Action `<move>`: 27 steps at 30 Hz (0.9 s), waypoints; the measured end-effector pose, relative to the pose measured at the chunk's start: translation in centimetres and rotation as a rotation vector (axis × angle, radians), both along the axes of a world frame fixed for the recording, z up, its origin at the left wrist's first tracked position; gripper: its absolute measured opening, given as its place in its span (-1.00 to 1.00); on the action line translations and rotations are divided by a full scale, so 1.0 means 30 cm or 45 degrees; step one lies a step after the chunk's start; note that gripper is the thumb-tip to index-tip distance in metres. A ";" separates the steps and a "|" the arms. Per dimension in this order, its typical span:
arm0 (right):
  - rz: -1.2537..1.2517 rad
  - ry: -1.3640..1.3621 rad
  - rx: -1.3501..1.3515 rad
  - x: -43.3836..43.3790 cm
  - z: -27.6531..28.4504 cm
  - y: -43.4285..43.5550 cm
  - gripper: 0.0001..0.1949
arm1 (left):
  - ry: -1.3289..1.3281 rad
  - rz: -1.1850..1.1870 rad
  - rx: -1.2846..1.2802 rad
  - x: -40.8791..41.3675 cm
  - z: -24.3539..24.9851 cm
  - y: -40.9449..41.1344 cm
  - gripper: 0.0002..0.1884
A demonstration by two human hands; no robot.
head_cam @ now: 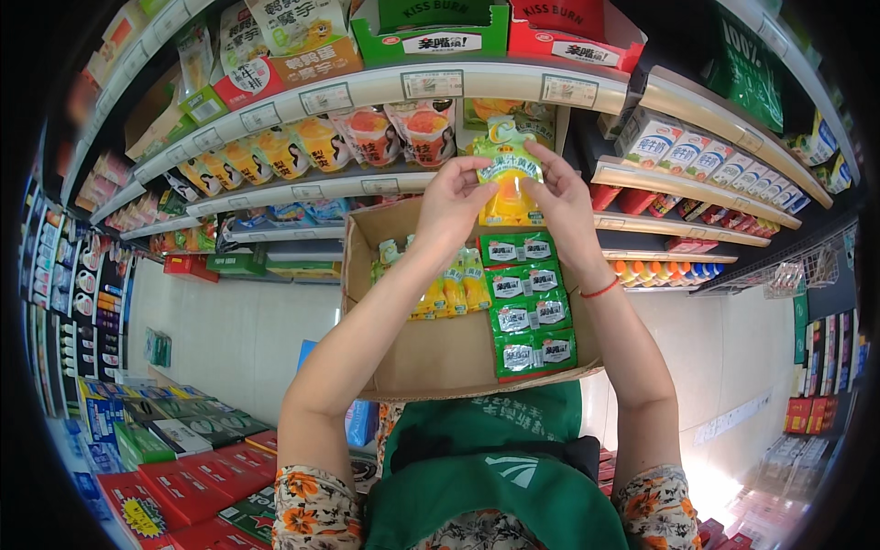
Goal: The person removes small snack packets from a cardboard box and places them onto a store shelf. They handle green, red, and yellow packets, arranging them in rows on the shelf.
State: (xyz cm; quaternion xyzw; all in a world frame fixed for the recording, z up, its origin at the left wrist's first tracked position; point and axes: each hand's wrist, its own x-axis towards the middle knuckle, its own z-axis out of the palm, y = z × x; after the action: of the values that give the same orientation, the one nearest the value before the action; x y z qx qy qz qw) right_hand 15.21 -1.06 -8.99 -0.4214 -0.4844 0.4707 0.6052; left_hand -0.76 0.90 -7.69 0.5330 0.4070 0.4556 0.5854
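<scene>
Between my two hands is a green and yellow spouted pouch (510,185), held upright with its printed front towards me. The fingers of my left hand (455,196) pinch its left side. My right hand (560,189) grips the right side, thumb on the front. Below sits an open cardboard box (426,361). Inside it, more yellow pouches (454,285) stand in a group at the left, partly hidden by my left forearm. Green snack packets (529,302) lie in a column along the box's right side.
Behind the held pouch, the shelf (371,184) bears a row of pink-and-white pouches (423,130) and yellow pouches (323,141). Green and red display cartons (440,34) stand above. Milk cartons (694,155) fill a shelf at right. Red boxes (185,488) are stacked lower left.
</scene>
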 end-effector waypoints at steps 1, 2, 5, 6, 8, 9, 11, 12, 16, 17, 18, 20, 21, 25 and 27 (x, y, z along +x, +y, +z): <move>0.003 -0.015 0.005 -0.013 -0.003 -0.013 -0.49 | -0.014 -0.012 -0.024 -0.014 -0.011 -0.008 -0.70; 0.030 -0.004 -0.010 -0.018 -0.003 -0.026 -0.46 | -0.029 -0.025 -0.048 -0.029 -0.020 -0.016 -0.69; 0.056 -0.032 -0.056 -0.046 0.007 -0.063 -0.46 | -0.016 -0.062 -0.102 -0.070 -0.033 -0.034 -0.68; 0.077 -0.027 -0.056 -0.051 0.000 -0.069 -0.46 | -0.029 -0.076 -0.121 -0.084 -0.038 -0.039 -0.67; 0.112 -0.037 -0.063 -0.068 -0.013 -0.080 -0.47 | -0.056 -0.105 -0.157 -0.113 -0.048 -0.048 -0.66; 0.131 -0.042 -0.066 -0.075 -0.022 -0.083 -0.47 | -0.076 -0.110 -0.203 -0.129 -0.058 -0.048 -0.66; 0.194 0.024 -0.084 -0.087 -0.055 -0.082 -0.47 | -0.116 -0.119 -0.293 -0.161 -0.084 -0.045 -0.67; 0.220 0.063 -0.098 -0.095 -0.064 -0.086 -0.47 | -0.124 -0.121 -0.338 -0.174 -0.095 -0.046 -0.68; 0.293 -0.017 -0.187 -0.103 -0.124 -0.096 -0.47 | -0.016 -0.143 -0.373 -0.218 -0.136 -0.061 -0.71; 0.315 -0.046 -0.212 -0.105 -0.133 -0.098 -0.47 | 0.046 -0.152 -0.347 -0.226 -0.148 -0.065 -0.71; 0.330 -0.095 -0.259 -0.105 -0.141 -0.100 -0.46 | 0.112 -0.160 -0.326 -0.230 -0.161 -0.068 -0.71; 0.332 -0.228 -0.310 -0.108 -0.168 -0.102 -0.46 | 0.245 -0.174 -0.285 -0.238 -0.190 -0.072 -0.71; 0.334 -0.294 -0.334 -0.111 -0.183 -0.103 -0.47 | 0.304 -0.169 -0.268 -0.243 -0.212 -0.072 -0.70; 0.365 -0.342 -0.321 -0.131 -0.229 -0.111 -0.44 | 0.505 -0.126 -0.171 -0.267 -0.288 -0.065 -0.69; 0.356 -0.400 -0.347 -0.141 -0.234 -0.113 -0.43 | 0.576 -0.110 -0.129 -0.275 -0.318 -0.062 -0.69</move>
State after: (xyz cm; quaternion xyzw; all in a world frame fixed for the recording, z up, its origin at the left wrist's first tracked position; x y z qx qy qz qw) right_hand 10.99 -4.44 -16.01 -0.4959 -0.5581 0.5397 0.3889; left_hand -9.02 -0.96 -17.24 0.6084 0.5271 0.2779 0.5242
